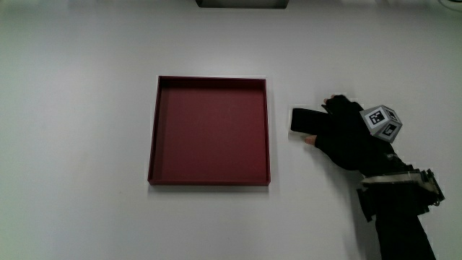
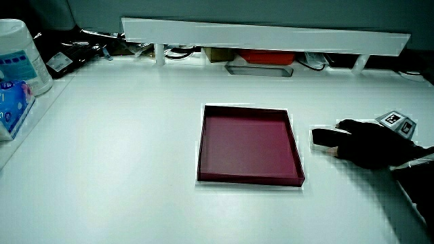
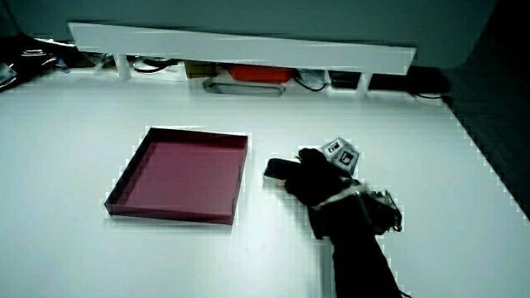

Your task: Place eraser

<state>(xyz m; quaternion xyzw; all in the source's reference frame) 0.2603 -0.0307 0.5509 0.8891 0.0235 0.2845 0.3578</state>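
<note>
Right now your hand [image 1: 345, 136] is lying over one end of the eraser [image 1: 303, 120], fingers curling round it, on the table [image 1: 86, 108] just beside the red tray [image 1: 209, 180]. Eraser's long axis is pointing from hand toward tray, so you're carrying it straight over the nearest wall, imo.

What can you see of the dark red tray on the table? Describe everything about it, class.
The dark red tray is square and shallow, with low upright walls and a flat floor of the same maroon colour. It looks matte, perhaps plastic or card. It lies flat on the white table, open side up, with nothing inside it. The hand rests beside it on a black eraser, a gap of bare table between them. Nothing touches the tray but the table.
</note>
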